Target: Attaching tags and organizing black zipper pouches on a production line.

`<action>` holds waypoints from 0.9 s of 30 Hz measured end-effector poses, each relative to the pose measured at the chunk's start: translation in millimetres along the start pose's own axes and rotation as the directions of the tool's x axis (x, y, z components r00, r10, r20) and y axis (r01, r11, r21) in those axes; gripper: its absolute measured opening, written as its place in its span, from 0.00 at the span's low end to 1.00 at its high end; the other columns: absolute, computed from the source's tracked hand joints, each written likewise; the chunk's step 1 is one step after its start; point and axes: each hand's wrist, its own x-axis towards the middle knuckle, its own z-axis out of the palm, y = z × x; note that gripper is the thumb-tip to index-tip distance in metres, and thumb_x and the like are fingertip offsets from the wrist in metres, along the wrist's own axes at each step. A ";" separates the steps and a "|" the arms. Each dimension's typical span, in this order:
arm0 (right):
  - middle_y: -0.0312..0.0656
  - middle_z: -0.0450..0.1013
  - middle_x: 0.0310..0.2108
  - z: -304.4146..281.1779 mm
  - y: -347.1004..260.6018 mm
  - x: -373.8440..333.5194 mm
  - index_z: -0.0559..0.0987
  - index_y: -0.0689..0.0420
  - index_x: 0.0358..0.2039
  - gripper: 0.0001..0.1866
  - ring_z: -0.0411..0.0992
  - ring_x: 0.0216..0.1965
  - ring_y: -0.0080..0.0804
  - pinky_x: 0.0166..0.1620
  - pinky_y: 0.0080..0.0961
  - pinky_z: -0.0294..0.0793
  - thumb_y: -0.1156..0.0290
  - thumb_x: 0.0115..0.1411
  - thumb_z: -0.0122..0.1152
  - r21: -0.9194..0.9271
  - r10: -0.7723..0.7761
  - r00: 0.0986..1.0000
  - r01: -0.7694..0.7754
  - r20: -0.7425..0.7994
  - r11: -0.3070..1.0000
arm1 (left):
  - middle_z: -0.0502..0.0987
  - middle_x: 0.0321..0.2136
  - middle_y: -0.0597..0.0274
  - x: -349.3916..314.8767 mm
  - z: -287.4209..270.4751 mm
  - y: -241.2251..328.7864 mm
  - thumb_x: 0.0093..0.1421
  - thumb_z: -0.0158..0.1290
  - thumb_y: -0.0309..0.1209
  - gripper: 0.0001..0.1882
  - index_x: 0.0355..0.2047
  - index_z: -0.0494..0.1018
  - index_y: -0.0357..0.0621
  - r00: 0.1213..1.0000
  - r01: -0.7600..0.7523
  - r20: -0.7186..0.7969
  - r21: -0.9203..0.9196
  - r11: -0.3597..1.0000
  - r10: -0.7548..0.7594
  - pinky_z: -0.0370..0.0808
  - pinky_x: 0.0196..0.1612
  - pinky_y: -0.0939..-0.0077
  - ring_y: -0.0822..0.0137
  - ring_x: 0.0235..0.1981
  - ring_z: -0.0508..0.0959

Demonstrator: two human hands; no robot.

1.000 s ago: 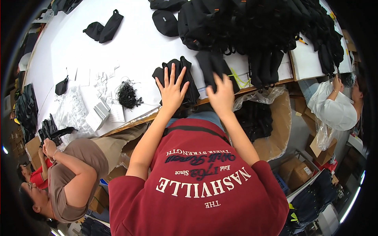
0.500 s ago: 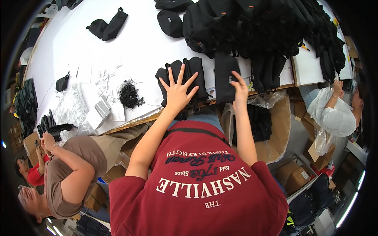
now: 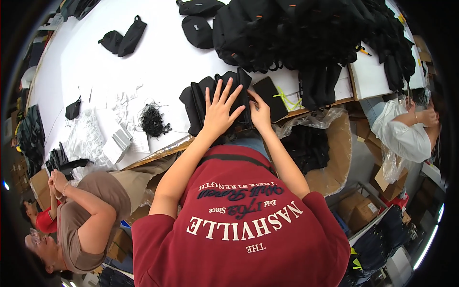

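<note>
My left hand (image 3: 222,109) lies with fingers spread over a row of black fabric pouches (image 3: 195,103) bunched at the table's near edge. At the right end of that row my right hand (image 3: 260,115) has its fingers closed at the edge of a black pouch (image 3: 244,88). Its thumb and fingertips are partly hidden against the dark fabric. Just right of this hand is a flat dark rectangular object (image 3: 271,95), with neon green strips (image 3: 288,101) beside it.
A large heap of black bags (image 3: 287,40) covers the far right of the white table (image 3: 158,57). To the left are a tangle of black cords (image 3: 154,119) and paper slips (image 3: 117,143). A plastic-lined carton (image 3: 337,158) stands below the edge. People work at both sides.
My right hand has moved left, bringing the flat black pouch against the bunched row. The dark rectangular object and more of the green strips are now uncovered. My left hand stays spread on the pouches.
</note>
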 end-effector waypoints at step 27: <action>0.47 0.69 0.50 -172.6 -41.9 22.2 0.77 0.55 0.47 0.19 0.68 0.45 0.45 0.49 0.37 0.67 0.69 0.53 0.55 -0.848 -0.421 0.853 -0.048 -0.310 0.528 | 0.54 0.65 0.63 12.3 10.5 6.0 0.61 0.46 0.51 0.25 0.57 0.66 0.60 0.986 -0.142 0.110 0.138 0.980 0.127 0.45 0.66 0.55 0.57 0.65 0.53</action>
